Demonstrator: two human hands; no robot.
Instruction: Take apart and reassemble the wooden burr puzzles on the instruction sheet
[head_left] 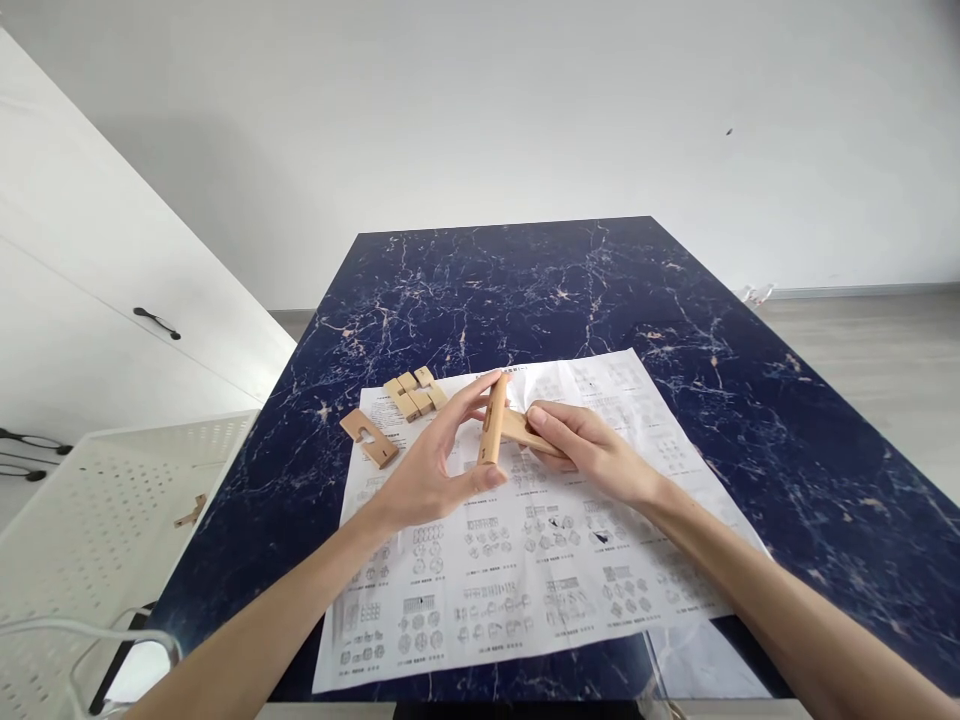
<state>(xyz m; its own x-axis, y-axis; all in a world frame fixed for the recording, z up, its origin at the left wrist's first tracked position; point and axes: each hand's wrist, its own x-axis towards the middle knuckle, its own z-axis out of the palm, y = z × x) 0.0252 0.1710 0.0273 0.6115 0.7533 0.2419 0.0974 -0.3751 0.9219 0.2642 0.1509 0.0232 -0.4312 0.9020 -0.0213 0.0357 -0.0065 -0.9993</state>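
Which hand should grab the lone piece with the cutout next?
Probably the left hand: it's nearer the lone piece, though it's holding a long block. The right hand is farther, holding a flat piece.

The tabletop (480,290) has a dark blue, marble-pattern surface with white and tan veining. Behind it stands a plain white wall (480,100), which bears one small dark mark (729,132) at upper right. A grey baseboard (862,291) runs along the wall foot, above a grey wood-grain floor (885,360). A small, pale object (761,294), type not identifiable, shows beside the tabletop's right edge. At left, a white cabinet (90,200) carries a black bow handle (157,323). Below the cabinet front, a white perforated bin (142,480) adjoins the tabletop. A white cable (82,628) crosses the lower-left corner.
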